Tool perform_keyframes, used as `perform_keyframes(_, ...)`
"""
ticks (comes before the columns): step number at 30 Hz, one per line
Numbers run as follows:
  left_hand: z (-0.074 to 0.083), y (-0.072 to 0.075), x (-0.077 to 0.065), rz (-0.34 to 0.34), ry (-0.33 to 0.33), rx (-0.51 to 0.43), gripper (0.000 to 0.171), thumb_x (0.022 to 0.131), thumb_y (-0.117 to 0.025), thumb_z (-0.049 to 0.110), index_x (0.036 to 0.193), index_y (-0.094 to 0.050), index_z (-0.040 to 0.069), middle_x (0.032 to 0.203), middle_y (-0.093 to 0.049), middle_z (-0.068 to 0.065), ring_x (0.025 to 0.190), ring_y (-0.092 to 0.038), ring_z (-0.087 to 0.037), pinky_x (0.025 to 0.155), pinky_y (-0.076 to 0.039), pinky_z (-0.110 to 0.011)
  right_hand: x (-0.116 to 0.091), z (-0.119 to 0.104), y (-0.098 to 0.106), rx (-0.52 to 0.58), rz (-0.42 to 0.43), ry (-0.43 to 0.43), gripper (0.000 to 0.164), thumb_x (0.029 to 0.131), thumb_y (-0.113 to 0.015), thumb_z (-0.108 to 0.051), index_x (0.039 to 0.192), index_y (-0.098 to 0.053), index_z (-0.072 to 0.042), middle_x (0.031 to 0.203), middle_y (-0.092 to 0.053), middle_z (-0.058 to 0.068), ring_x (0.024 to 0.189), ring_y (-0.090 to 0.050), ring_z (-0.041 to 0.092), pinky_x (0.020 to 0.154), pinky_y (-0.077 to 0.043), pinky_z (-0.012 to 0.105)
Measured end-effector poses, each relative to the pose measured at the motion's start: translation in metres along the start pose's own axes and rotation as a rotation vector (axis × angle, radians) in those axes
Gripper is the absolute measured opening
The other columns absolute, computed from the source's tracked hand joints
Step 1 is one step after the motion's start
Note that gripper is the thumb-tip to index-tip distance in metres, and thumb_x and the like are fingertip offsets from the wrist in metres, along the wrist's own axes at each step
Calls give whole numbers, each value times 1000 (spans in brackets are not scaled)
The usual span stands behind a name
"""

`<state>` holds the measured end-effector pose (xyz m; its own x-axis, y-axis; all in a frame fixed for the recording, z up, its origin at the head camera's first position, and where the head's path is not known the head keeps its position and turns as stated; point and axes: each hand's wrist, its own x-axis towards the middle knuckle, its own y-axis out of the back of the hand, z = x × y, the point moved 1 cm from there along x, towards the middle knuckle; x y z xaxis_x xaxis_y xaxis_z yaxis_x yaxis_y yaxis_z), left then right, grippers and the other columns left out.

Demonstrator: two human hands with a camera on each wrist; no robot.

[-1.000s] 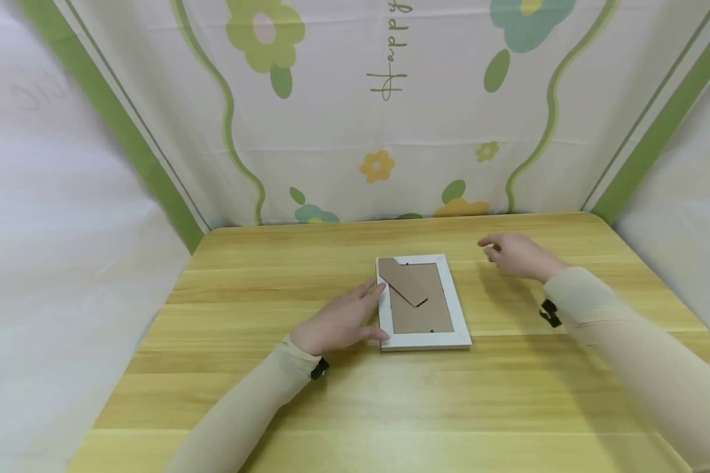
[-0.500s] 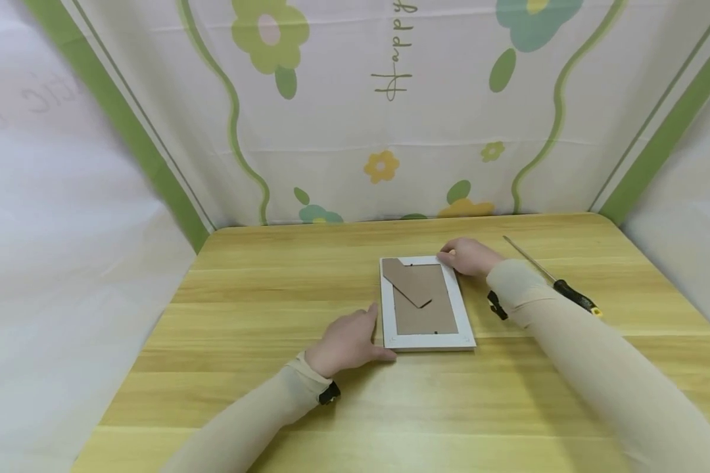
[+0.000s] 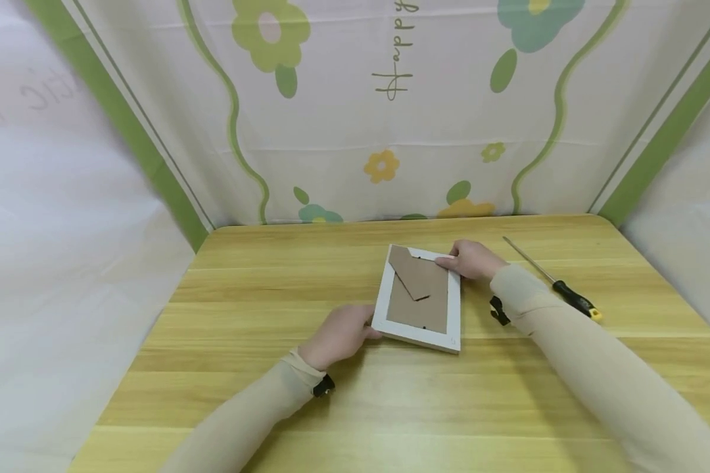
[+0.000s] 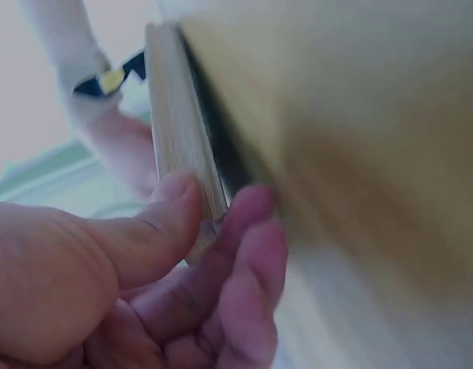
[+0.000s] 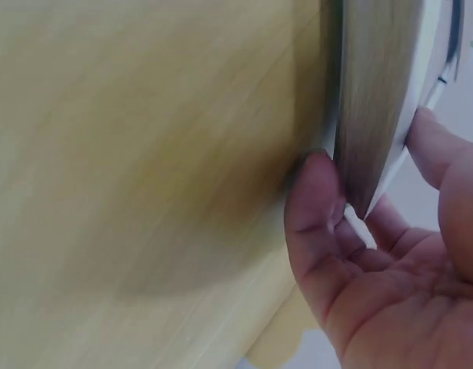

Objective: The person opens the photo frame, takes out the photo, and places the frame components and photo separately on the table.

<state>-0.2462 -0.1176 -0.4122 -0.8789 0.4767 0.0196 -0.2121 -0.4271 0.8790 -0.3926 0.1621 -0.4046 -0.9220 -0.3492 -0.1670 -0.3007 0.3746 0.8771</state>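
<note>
A picture frame [image 3: 454, 309] lies back side up between my hands, with a white border, a brown backing board [image 3: 408, 309] and a folded brown stand flap. It is raised a little off the table and turned slightly. My left hand [image 3: 340, 335] grips its near left corner, thumb on the edge and fingers curled under, as the left wrist view shows on the frame's wooden side [image 4: 178, 115]. At the far right corner my right hand [image 3: 473, 259] pinches it, thumb on the back. In the right wrist view a fingertip [image 5: 317, 181] reaches beneath the frame's edge [image 5: 374, 92].
A screwdriver [image 3: 574, 297] with a black and yellow handle lies on the wooden table [image 3: 260, 394] to the right, beside my right forearm. Behind the table's far edge hangs a white flowered curtain [image 3: 331, 118], with pale cloth at both sides.
My right hand has moved left from beside the frame to its far right corner, uncovering the screwdriver. Both hands have since lifted and turned the picture frame slightly.
</note>
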Motion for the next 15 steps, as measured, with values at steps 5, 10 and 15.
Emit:
perform_keyframes(5,-17,13,10,-129,42,-339,39,89,-75,13,127,-66,5,79,-71,-4,68,-64,-15,57,-49,-26,-19,5,12,55,27,-25,48,97,-58,-49,93,-58,-1,86,-62,10,76,-56,24,66,-46,35)
perform_keyframes(10,-34,30,17,-182,134,-633,50,92,-71,12,137,-56,-4,93,-73,-15,88,-70,-31,77,-58,-39,-43,8,27,147,72,-27,50,95,-61,-53,88,-58,-3,77,-65,8,70,-61,24,65,-48,35)
perform_keyframes(15,-42,44,27,-75,189,-810,43,95,-66,8,135,-58,-3,106,-68,-26,98,-65,-44,87,-54,-51,-69,9,33,190,101,-4,49,95,-62,-52,88,-57,-3,74,-66,7,68,-66,27,64,-49,33)
